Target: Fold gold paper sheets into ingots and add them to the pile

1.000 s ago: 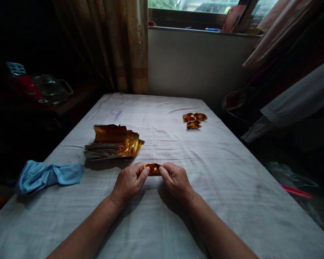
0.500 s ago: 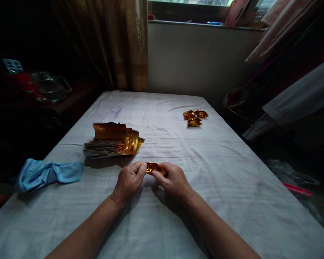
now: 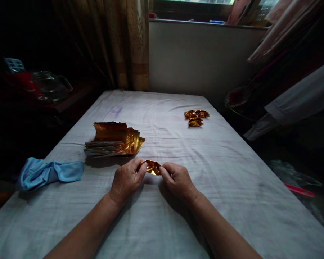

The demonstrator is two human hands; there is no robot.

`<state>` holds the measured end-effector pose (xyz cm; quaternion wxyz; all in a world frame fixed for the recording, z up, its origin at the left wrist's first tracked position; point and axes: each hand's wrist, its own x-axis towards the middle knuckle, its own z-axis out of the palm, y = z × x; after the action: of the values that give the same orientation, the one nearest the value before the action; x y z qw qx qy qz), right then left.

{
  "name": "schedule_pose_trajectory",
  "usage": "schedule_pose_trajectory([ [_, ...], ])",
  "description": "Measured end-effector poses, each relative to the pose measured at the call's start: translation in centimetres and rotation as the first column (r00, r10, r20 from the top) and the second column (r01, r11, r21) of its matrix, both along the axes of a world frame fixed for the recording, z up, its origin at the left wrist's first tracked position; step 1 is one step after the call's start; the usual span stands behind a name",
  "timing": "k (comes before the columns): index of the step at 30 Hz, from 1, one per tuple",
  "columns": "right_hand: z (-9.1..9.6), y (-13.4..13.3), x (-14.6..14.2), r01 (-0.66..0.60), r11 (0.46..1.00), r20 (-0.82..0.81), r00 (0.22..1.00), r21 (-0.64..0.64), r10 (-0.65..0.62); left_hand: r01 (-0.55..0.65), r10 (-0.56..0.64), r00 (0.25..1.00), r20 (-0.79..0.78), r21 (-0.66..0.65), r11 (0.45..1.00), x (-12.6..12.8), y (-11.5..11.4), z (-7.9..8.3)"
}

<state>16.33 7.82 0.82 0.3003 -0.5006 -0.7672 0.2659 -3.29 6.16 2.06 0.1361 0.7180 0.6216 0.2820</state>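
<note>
Between my two hands is a folded gold foil paper ingot (image 3: 152, 168), pinched at both ends above the white cloth. My left hand (image 3: 128, 178) is closed on its left tip, thumb on the near side. My right hand (image 3: 179, 180) grips the right tip between thumb and curled fingers. Just beyond my left hand lies a stack of gold foil paper sheets (image 3: 110, 133), fanned and curled, grey on the back. Several finished-looking gold foil ingots (image 3: 196, 121) sit in a small group at the far right of the cloth.
A crumpled light-blue cloth (image 3: 52, 172) lies at the left edge of the white-covered table (image 3: 162, 223). On a dark side surface stands a glass jug (image 3: 52, 86). A curtain (image 3: 129, 43) hangs behind; clothes (image 3: 302, 93) hang on the right, above a pink-red handle (image 3: 299, 190).
My right thumb has drawn back from the middle of the foil ingot to its right end. More of the ingot's creased middle shows, and it looks more spread. The view has shifted slightly.
</note>
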Motion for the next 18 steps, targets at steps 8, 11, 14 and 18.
schedule_pose_trajectory([
  [8, -0.04, 0.09, 0.02, 0.005, 0.999, 0.02, 1.0, 0.04, -0.006, 0.067, -0.067, 0.997, -0.025, 0.023, 0.997, 0.27, -0.18, 0.3],
  [11, -0.12, 0.07, 0.0, 0.007, 0.999, 0.004, 1.0, 0.044, -0.008, 0.088, -0.088, 0.996, 0.025, -0.004, 0.996, 0.38, -0.24, 0.28],
  [14, -0.19, 0.06, -0.04, 0.023, 0.998, -0.012, 1.0, 0.05, -0.022, 0.125, -0.122, 0.981, 0.149, -0.016, 0.992, 0.46, -0.18, 0.16],
  [18, -0.21, 0.12, -0.05, 0.015, 0.999, -0.031, 0.999, 0.039, -0.014, 0.135, -0.113, 0.944, 0.311, -0.05, 0.99, 0.61, 0.08, -0.13],
])
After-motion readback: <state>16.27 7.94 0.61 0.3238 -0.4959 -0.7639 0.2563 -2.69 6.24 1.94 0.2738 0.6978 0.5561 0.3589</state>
